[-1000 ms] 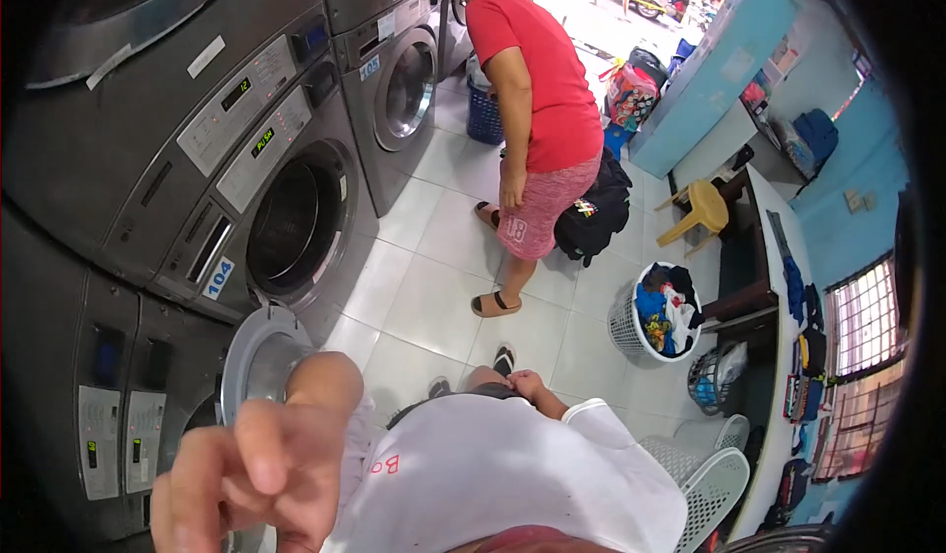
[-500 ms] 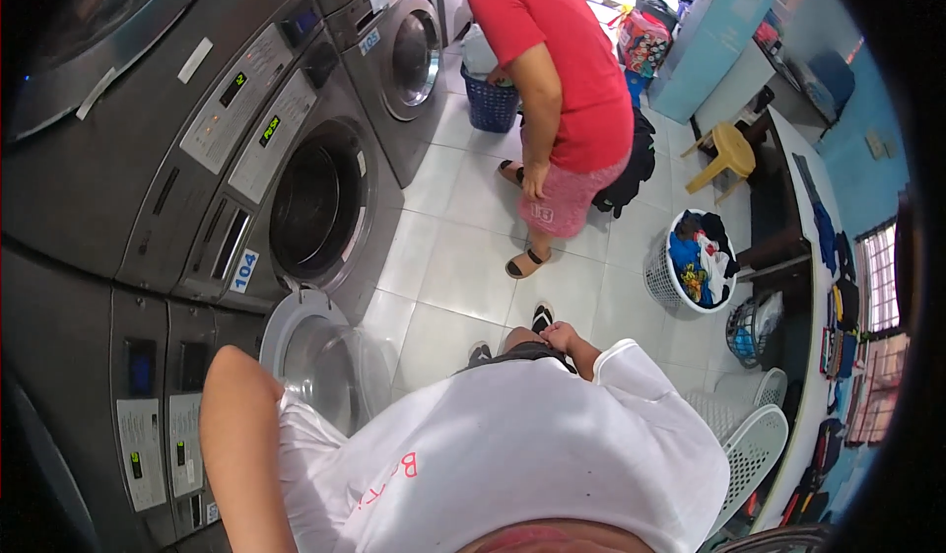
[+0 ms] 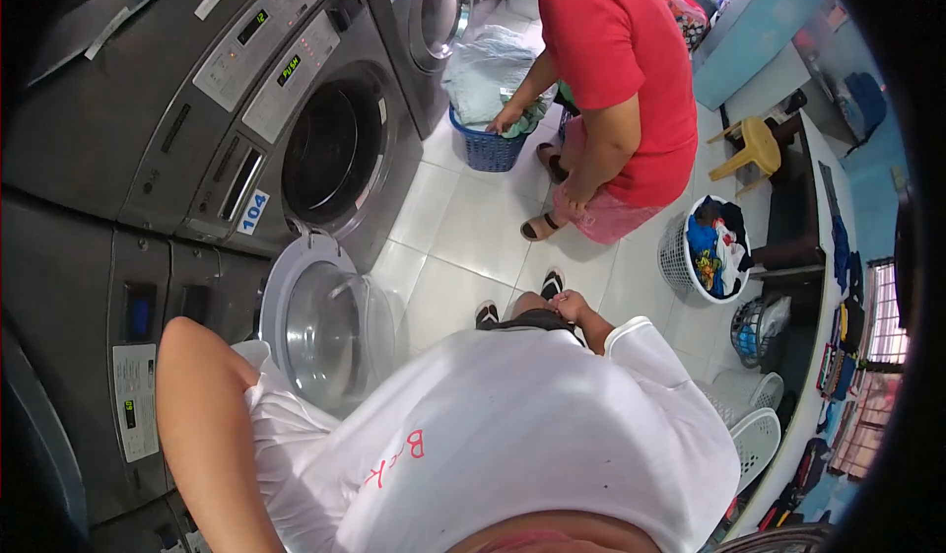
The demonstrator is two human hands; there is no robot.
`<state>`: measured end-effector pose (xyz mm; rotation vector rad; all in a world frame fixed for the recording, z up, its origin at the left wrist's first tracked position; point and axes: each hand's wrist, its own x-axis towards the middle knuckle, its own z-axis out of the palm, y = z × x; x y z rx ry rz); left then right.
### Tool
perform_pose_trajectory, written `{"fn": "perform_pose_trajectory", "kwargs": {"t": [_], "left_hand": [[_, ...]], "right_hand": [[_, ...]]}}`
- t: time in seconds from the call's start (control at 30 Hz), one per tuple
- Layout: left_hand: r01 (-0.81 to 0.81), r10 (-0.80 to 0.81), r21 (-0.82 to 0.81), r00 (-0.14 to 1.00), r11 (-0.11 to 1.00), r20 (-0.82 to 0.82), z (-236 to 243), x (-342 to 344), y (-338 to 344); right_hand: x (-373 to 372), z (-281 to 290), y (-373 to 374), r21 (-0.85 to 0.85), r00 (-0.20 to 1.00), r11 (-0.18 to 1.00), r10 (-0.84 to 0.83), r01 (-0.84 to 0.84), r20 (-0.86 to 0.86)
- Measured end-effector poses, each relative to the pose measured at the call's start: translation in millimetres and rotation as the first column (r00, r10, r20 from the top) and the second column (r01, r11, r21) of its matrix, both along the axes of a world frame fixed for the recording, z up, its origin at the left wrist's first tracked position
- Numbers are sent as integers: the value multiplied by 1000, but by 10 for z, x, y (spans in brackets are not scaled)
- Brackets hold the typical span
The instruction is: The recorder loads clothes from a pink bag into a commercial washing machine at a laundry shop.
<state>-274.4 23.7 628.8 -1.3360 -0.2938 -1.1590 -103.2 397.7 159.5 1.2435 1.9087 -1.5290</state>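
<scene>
My right hand [image 3: 569,305] hangs in front of my dark shorts with its fingers curled together. Whatever they hold, if anything, is too small to make out. My left arm [image 3: 202,425] is bent, elbow out beside the washing machines, and its hand is out of the picture. Nearest that elbow is the open round door [image 3: 335,321] of a front-loading machine. The drum [image 3: 330,149] behind it looks dark.
A person in a red shirt [image 3: 621,70] bends over a blue laundry basket [image 3: 490,151] holding a pale plastic bag and green cloth. A white basket of clothes [image 3: 680,262], a yellow stool [image 3: 754,154] and stacked pale baskets [image 3: 754,445] stand to the right.
The view has shifted. The other person and the blue basket are nearer the open machine, and that person's hand is now at the basket's contents. My right hand stays by my shorts.
</scene>
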Motion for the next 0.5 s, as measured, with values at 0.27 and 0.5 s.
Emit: {"fn": "perform_pose_trajectory", "kwargs": {"t": [0.27, 0.5], "left_hand": [[-129, 121, 71, 987, 989, 102, 114, -249, 462], [-376, 424, -247, 518, 893, 743, -798, -1243, 1473]], "right_hand": [[297, -237, -65, 71, 994, 992, -104, 106, -31], [392, 12, -12, 59, 953, 953, -292, 297, -82]]}}
